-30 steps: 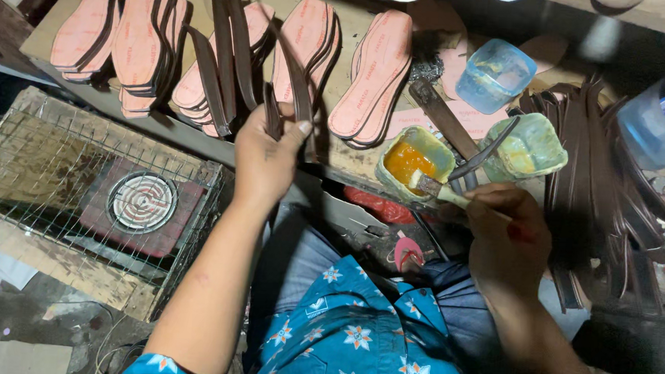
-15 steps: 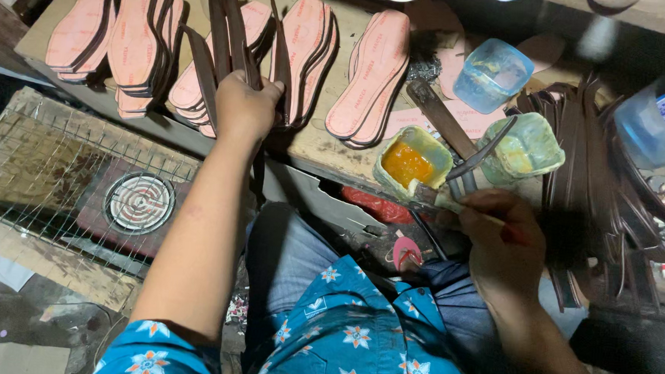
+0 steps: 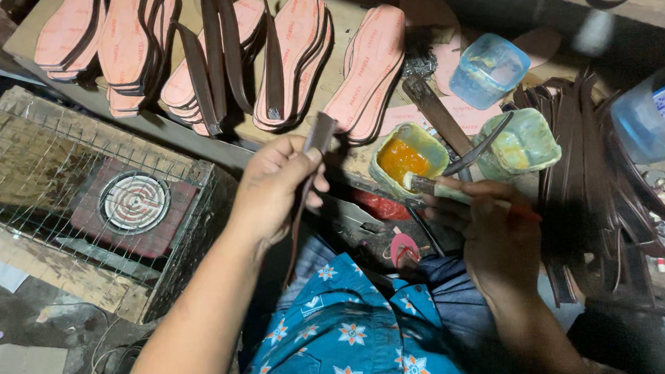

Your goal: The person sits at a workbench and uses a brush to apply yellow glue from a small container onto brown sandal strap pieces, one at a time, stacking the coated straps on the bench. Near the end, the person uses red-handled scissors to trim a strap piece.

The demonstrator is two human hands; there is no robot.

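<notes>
My left hand (image 3: 275, 188) grips a long dark brown leather strap (image 3: 313, 152), whose top end pokes up past my thumb while the rest hangs down toward my lap. My right hand (image 3: 489, 229) holds a small brush (image 3: 453, 192) with a red handle; its bristle end rests at the rim of a green tub of orange glue (image 3: 404, 159). Pink shoe insoles (image 3: 369, 67) lie in stacks on the board beyond, with more brown straps (image 3: 214, 52) laid across them.
A second green tub (image 3: 520, 144), a clear blue cup (image 3: 490, 70) and a plastic bottle (image 3: 659, 109) stand at right. A heap of dark straps (image 3: 598, 186) hangs at right. A wire cage over a round electric heater coil (image 3: 133, 201) sits at left.
My left hand has come back from the straps on the board toward me, now holding one strap. My right hand has kept the brush at the glue tub.
</notes>
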